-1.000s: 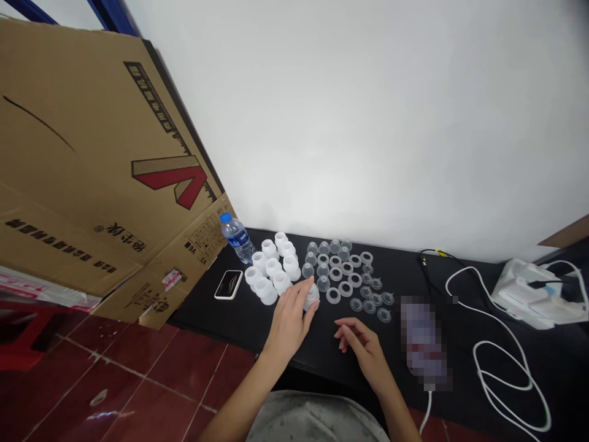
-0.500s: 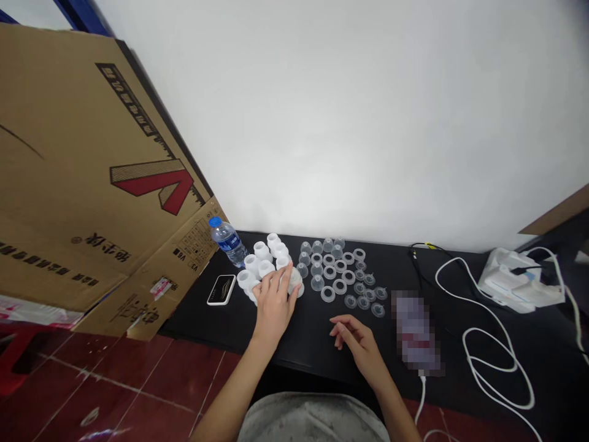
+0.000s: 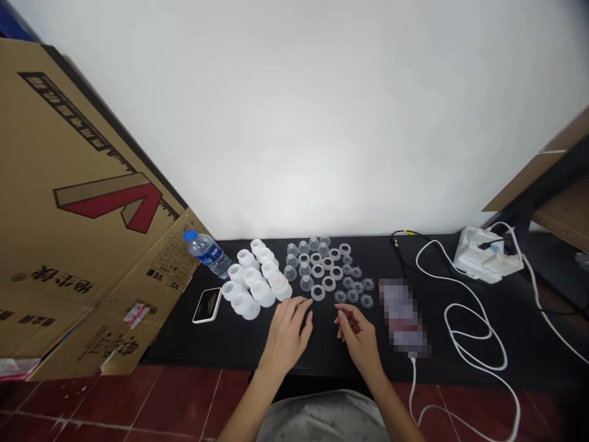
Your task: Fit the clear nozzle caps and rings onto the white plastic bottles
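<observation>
On a black table [image 3: 460, 368] lie several white plastic cups [image 3: 255, 276] in a cluster, several small clear caps [image 3: 301, 258] beside them, and rows of clear rings [image 3: 329, 270] and small discs [image 3: 354, 291]. My left hand [image 3: 289, 328] rests on the table just in front of the white cups, fingers spread, holding nothing. My right hand [image 3: 359, 334] hovers beside it with fingers loosely curled and apart, empty, nearest the small discs.
A water bottle [image 3: 205, 252] lies at the left by a large leaning cardboard box [image 3: 83, 215]. A phone [image 3: 207, 305] lies near the white cups. A blurred object [image 3: 400, 316], white cables [image 3: 464, 331] and a white device [image 3: 483, 261] are at the right.
My left hand set a white cup down among the white cluster and drew back toward me, now empty. My right hand moved slightly forward. The camera view shifted right.
</observation>
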Tool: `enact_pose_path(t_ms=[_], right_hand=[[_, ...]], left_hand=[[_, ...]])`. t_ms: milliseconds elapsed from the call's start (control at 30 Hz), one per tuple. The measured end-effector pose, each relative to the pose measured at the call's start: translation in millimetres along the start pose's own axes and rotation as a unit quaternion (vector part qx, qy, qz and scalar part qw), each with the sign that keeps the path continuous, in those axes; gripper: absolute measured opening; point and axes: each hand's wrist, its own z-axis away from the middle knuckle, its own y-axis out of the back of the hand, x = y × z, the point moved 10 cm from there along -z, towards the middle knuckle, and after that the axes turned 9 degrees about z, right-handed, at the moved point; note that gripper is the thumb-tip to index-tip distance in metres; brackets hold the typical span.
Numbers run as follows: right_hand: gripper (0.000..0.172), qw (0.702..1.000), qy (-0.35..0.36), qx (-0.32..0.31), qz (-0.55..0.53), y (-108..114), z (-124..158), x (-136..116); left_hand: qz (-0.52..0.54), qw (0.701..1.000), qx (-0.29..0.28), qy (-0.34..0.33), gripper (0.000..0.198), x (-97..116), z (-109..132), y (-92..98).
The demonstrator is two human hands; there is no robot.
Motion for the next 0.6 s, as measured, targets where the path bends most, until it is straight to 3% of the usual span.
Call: enact_pose_path(t_ms=[67,133,267,433,600], right_hand=[[0.059,0.999,-0.016,0.043,0.02,7,0,7],[0.073,0.997,-0.034,0.049,0.046,6,-2,13],[0.079,0.993,-0.036,0.014,0.114,-7,-14,14],[0.068,0.985,-0.038,0.033,0.167,-6,-23,11],[0.044,0.971,0.087,0.04,0.22,-8,-14,-19]], left_hand=[[0.01,0.999,-0.033,0.016,0.047,-1,-1,-24.6],[-0.003,0.999,-0.029,0.029,0.053,-4,-2,-39.7],[0.003,0.999,-0.014,0.049,0.034,-12,6,-51.9],[0.126,0.986,0.022,0.11,0.013,-28,31,-45.4],[0.294,0.929,0.094,0.205,0.014,-55,41,-36.7]])
